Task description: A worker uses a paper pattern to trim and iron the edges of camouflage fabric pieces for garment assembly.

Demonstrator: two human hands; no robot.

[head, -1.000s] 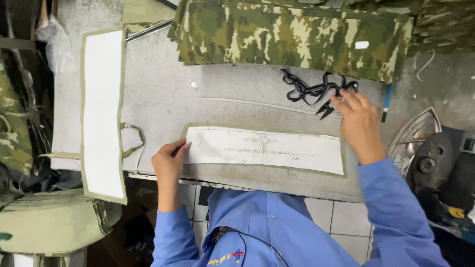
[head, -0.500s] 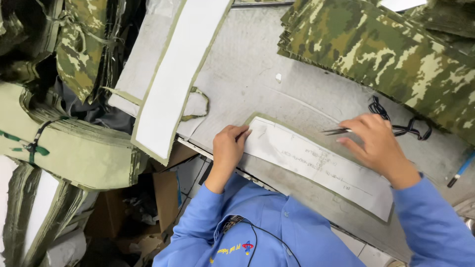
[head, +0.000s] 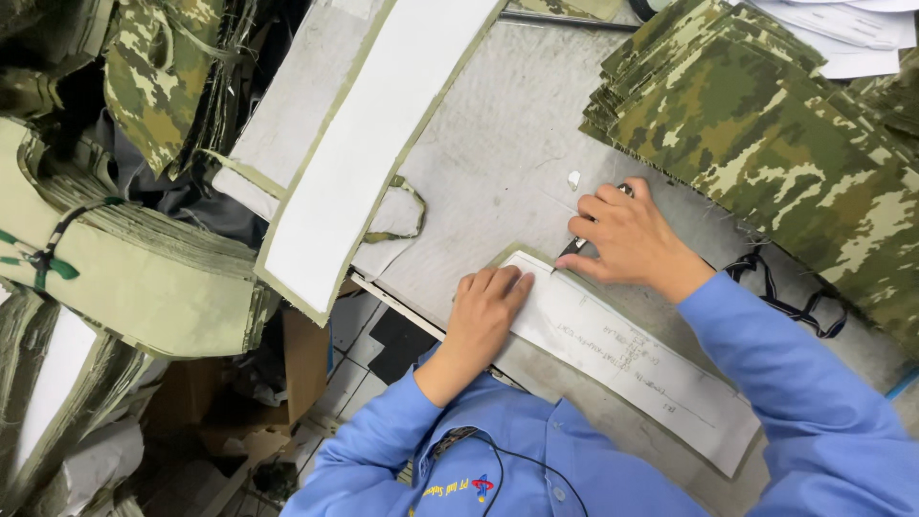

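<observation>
Left hand [head: 486, 308] lies flat, fingers extended and released, palm pressing the near end of a long white pattern strip [head: 632, 362]; the strip sits on a slightly wider olive fabric piece [head: 742, 461] whose edge shows round it, both slanting across the grey table [head: 488, 144] toward the lower right; right hand [head: 627, 239] clenched round a dark slim tool [head: 574, 247], tip touching the strip's upper edge just beside the left fingertips; what kind of tool cannot be told; stack of camouflage fabric [head: 766, 144] just beyond the right hand; black cord [head: 780, 287] beside the right sleeve; larger white-faced panel [head: 369, 153] overhanging the table's left edge, well apart.
</observation>
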